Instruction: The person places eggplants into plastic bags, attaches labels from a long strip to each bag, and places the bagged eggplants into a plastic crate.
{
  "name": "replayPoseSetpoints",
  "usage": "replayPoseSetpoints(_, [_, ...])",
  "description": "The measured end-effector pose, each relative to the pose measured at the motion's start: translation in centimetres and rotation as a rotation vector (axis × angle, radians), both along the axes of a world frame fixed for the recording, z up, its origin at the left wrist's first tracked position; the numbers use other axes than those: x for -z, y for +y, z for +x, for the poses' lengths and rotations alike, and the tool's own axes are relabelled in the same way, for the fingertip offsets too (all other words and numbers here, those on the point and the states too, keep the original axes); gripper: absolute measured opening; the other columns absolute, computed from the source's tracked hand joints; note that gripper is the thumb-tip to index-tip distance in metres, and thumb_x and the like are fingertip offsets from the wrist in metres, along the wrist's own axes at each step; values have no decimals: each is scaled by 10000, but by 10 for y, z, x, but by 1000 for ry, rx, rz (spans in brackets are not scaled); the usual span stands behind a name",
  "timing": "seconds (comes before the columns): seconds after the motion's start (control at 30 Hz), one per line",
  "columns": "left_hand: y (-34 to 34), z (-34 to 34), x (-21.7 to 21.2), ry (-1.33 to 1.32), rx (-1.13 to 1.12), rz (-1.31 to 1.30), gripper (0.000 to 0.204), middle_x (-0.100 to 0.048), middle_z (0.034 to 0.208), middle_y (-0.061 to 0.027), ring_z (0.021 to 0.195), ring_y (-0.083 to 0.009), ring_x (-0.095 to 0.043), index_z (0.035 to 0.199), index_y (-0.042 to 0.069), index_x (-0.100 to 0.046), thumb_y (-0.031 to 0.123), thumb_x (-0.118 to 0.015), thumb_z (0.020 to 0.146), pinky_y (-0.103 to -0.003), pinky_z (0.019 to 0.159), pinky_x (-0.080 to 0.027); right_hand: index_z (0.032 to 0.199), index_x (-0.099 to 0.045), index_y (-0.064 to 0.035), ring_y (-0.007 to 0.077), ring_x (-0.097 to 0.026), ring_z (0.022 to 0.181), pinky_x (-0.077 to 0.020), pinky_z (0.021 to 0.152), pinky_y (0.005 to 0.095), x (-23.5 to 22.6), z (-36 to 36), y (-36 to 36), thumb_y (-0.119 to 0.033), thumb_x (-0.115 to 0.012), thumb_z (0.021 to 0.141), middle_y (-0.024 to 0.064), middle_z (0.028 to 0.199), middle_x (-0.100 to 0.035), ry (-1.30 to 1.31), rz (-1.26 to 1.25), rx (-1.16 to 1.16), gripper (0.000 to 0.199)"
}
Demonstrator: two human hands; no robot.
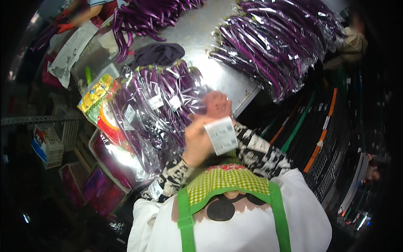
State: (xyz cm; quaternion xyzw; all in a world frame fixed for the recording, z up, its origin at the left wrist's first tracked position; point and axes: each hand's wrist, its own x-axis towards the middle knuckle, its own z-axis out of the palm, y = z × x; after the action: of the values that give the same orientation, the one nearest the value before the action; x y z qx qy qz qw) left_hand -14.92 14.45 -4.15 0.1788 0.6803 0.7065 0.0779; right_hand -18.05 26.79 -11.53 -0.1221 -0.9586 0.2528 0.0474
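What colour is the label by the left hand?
White label with dark print; best seen in the head view.

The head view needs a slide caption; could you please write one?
White label held in the left hand, right hand close by, beside purple eggplants in clear wrap.

the label (221,138) is white with dark grey print. the bagged eggplants (165,119) are deep purple, their clear wrap flashing silvery white, dotted with small white stickers (129,113). the wrapped pile (268,46) at upper right is the same purple. the sleeves (264,153) carry a black-and-white pattern. the apron (226,182) is checked yellow-green and white, with bright green straps; the shirt (247,231) is white with a brown and black print. the table (197,50) is silvery grey, the crumpled cloth (157,53) near-black, the printed bag (98,94) yellow, green, red and white.
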Motion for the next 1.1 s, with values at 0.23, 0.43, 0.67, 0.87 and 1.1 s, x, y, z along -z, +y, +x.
replayPoseSetpoints(0.23, [-9, -5, 7, -208, -97, 208, 63, -704, 856, -26, 763, -61, -641, 942, 0, -661, 60, -668, 925, -215, 669, -524, 1170, -633, 0, 59, -566, 845, -472, 760, 221, -118, 25, 48, -263, -720, 910, 16, 974, -649, -131, -1336, -190, 380])
replayPoseSetpoints(0.43, [-5, -5, 22, -211, -111, 177, 178, -650, 745, 26, 676, -17, -558, 796, 33, -612, 112, -708, 923, -186, 602, -458, 1042, -701, -9, 45, -531, 784, -446, 693, 211, -135, 36, 37, -144, -778, 852, 10, 960, -662, -195, -1055, -208, 246])
replayPoseSetpoints(0.67, [-7, 4, 28, -458, -92, 116, 93, -715, 875, -50, 787, -77, -635, 953, 2, -686, 7, -643, 871, -254, 686, -518, 931, -700, -13, 115, -598, 830, -480, 760, 253, -114, 8, 49, -86, -724, 868, 42, 916, -618, -14, -933, -407, 99])
replayPoseSetpoints(0.87, [-36, 17, 20, -182, 425, -406, 139, -693, 830, -148, 717, -288, -684, 947, 36, -703, 101, -653, 835, -371, 669, -536, 984, -712, -49, 162, -645, 906, -514, 806, 322, -78, -66, 48, -276, -778, 846, 87, 901, -687, -209, -980, -301, 274])
replayPoseSetpoints(1.1, [-30, 1, -12, 476, 115, -322, 78, -700, 802, -77, 668, -236, -666, 741, 60, -659, 76, -733, 720, -349, 590, -500, 1349, -525, -141, 389, -512, 1204, -442, 995, 452, -15, -93, 21, -382, -804, 736, 233, 1423, -388, 15, 17, -295, 715])
